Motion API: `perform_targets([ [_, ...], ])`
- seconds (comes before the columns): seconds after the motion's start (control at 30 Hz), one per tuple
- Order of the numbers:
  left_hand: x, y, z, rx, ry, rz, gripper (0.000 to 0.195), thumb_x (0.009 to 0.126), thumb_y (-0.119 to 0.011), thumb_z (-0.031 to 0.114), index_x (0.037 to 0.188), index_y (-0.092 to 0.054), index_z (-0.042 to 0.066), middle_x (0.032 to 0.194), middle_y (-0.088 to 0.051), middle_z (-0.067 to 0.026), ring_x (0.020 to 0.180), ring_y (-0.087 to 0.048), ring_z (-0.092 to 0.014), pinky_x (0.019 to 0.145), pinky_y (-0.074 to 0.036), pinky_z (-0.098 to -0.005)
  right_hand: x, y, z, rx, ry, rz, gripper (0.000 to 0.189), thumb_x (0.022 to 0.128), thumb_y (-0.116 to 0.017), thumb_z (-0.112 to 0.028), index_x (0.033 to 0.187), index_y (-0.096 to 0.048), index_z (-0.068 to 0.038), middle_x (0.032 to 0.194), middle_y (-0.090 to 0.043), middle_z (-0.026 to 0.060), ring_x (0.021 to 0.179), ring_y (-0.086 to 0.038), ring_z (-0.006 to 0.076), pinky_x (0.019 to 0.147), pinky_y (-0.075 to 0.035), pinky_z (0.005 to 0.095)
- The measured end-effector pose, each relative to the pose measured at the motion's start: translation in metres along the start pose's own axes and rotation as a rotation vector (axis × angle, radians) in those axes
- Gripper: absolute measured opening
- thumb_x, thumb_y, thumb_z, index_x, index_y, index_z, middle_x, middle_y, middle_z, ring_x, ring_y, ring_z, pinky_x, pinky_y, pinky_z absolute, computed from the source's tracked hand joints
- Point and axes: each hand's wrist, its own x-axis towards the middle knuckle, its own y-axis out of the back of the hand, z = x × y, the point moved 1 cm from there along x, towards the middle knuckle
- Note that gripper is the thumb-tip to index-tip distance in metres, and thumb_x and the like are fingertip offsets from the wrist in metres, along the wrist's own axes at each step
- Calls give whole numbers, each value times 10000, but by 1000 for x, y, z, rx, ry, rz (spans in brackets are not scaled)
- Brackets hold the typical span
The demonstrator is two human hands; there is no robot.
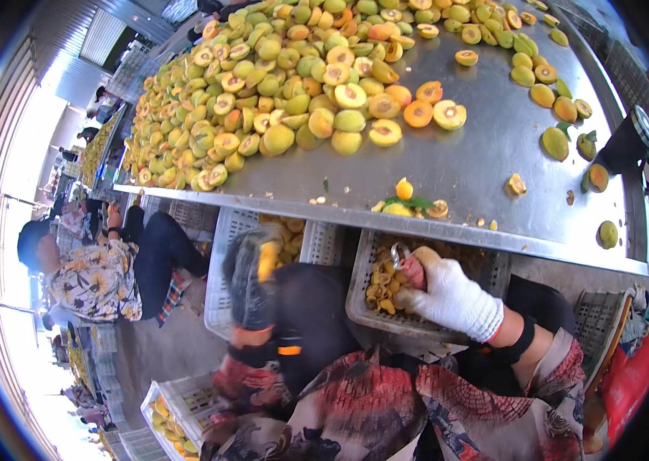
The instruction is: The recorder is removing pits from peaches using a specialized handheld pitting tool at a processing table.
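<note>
My right hand (457, 294), in a white knitted glove, grips a pitting tool by its wrapped reddish handle (414, 272). A curved metal loop (398, 254) forms the tool's tip. Below it sits a grey plastic crate (359, 288) holding fruit scraps (383, 282). My left hand (247, 276), dark-gloved and motion-blurred, is over a white plastic crate (218, 288) of fruit pieces (290, 236). A yellow fruit piece (267, 260) shows at its fingers and looks held. Beyond both hands, halved stone fruit (278, 86) lies heaped on a metal table (416, 167).
The table's raised front edge (445, 229) runs just beyond the crates. A black cup (627, 141) stands at its right. Another crate of fruit (169, 426) is at lower left. A seated person (97, 282) works at left; a red bag (635, 380) lies at right.
</note>
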Motion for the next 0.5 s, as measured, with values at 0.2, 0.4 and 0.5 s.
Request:
perform_targets([
  [0.2,27,5,-52,-395,501,-55,392,796,-697,70,1163,-578,0,1189,-566,-142,1113,-545,-245,965,-419,-354,-3,-4,15,-45,117,0,352,841,-656,-265,1020,-492,-9,877,-666,187,833,-669,347,727,-539,395],
  [0.4,153,-102,-8,-490,223,-311,450,802,-696,240,1163,-568,3,1112,-608,-181,1044,-582,-312,900,-450,-384,-3,0,14,-268,82,-76,454,862,-598,-437,969,-508,-6,814,-634,230,775,-637,409,661,-521,456],
  [0.5,196,-166,7,-282,78,-394,480,785,-694,259,1178,-562,17,1110,-612,-195,1046,-584,-326,877,-461,-400,-2,3,11,-246,19,-108,466,876,-569,-450,955,-507,5,837,-614,251,803,-628,413,687,-510,461],
])
